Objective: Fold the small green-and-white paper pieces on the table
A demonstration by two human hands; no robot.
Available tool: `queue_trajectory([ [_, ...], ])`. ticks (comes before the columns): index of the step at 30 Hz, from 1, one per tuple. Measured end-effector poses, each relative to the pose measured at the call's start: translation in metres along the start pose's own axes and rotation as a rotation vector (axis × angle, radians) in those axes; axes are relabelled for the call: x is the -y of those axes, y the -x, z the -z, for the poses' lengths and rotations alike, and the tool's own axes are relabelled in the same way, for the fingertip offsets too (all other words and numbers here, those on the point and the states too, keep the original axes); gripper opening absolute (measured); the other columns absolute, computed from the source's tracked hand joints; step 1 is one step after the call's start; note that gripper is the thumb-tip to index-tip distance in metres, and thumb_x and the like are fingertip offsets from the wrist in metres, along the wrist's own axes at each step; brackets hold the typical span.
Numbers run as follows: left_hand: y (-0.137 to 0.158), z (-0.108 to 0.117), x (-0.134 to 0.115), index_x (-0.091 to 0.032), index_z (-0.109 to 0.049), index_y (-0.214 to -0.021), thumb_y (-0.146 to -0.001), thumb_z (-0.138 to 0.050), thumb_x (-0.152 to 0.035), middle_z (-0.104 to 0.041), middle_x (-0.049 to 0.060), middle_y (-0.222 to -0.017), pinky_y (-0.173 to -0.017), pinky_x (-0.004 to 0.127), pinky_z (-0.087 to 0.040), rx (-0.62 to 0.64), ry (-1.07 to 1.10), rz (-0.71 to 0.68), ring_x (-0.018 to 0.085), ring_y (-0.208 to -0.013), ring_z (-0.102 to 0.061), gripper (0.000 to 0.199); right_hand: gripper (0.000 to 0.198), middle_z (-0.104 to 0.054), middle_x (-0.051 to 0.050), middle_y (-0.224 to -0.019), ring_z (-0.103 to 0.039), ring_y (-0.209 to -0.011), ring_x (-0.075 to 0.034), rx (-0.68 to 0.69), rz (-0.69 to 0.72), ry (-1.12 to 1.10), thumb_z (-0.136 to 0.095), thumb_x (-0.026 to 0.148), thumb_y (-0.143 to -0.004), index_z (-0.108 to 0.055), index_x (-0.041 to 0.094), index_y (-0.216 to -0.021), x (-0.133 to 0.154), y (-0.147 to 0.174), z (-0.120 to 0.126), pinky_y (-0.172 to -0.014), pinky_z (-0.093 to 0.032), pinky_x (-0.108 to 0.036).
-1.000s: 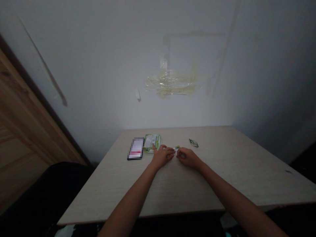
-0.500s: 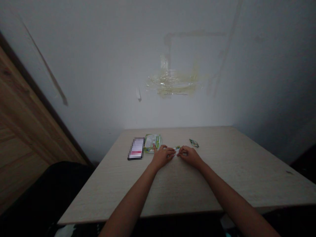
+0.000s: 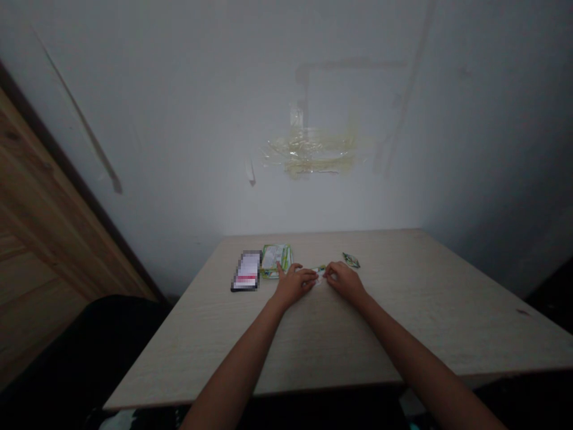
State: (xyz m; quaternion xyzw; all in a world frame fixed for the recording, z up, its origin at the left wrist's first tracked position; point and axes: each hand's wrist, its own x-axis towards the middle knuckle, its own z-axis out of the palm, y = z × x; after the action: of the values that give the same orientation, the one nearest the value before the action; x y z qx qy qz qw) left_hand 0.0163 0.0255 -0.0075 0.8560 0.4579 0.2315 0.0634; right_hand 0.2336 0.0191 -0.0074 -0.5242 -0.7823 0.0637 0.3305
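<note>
A small white-and-green packet (image 3: 319, 274) lies on the table between my hands, mostly covered by fingers. At its left side, my left hand (image 3: 293, 286) has thumb and index finger closed on the edge, while the other fingers spread toward the stack. My right hand (image 3: 347, 280) pinches the packet's right side with curled fingertips. Left of my left hand lies a larger green-and-white packet (image 3: 275, 257), printed side up, which one finger overlaps. Beyond my right hand is a small dark green sachet (image 3: 351, 260).
A phone (image 3: 247, 270) with a blurred lit screen lies at the left of the pale wooden table (image 3: 326, 346). Behind the table rises a wall with peeling clear tape (image 3: 317, 154). A wooden panel (image 3: 54, 203) stands at left, and a dark object (image 3: 111, 340) is beside the table.
My right hand has shifted very slightly, its fingers curled closer over the packet's right side. My left hand stays in place. The camera view has moved a little.
</note>
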Motion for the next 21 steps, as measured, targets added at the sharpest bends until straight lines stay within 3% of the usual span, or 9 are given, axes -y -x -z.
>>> queue_trajectory([
  [10, -0.0006, -0.0007, 0.0006, -0.047, -0.066, -0.115, -0.091, -0.054, -0.046, -0.067, -0.007, -0.127, -0.108, 0.072, 0.016, 0.020, 0.004, 0.007, 0.029, -0.129, -0.042, 0.027, 0.009, -0.064, -0.003, -0.094, -0.060, -0.086, -0.015, -0.004, -0.170, 0.206, -0.053, 0.025, -0.091, -0.060, 0.023, -0.097, 0.0022, -0.0044, -0.0023, -0.070, -0.037, -0.023],
  [17, -0.0004, -0.0007, 0.0012, -0.047, -0.065, -0.117, -0.093, -0.051, -0.046, -0.066, -0.007, -0.128, -0.109, 0.072, 0.015, 0.028, -0.010, 0.001, 0.028, -0.130, -0.041, 0.028, 0.016, -0.065, -0.005, -0.094, -0.060, -0.082, -0.016, -0.009, -0.181, 0.295, -0.045, 0.030, -0.097, -0.060, 0.023, -0.101, 0.0039, -0.0043, -0.0051, -0.068, -0.037, -0.024],
  [21, 0.0001, 0.0023, -0.0004, -0.048, -0.064, -0.117, -0.093, -0.050, -0.047, -0.065, -0.008, -0.129, -0.110, 0.072, 0.012, 0.040, -0.017, -0.003, 0.029, -0.132, -0.040, 0.028, 0.018, -0.066, -0.006, -0.092, -0.060, -0.086, -0.018, -0.009, -0.135, 0.268, -0.045, 0.027, -0.096, -0.062, 0.022, -0.101, -0.0004, -0.0042, -0.0072, -0.074, -0.040, -0.025],
])
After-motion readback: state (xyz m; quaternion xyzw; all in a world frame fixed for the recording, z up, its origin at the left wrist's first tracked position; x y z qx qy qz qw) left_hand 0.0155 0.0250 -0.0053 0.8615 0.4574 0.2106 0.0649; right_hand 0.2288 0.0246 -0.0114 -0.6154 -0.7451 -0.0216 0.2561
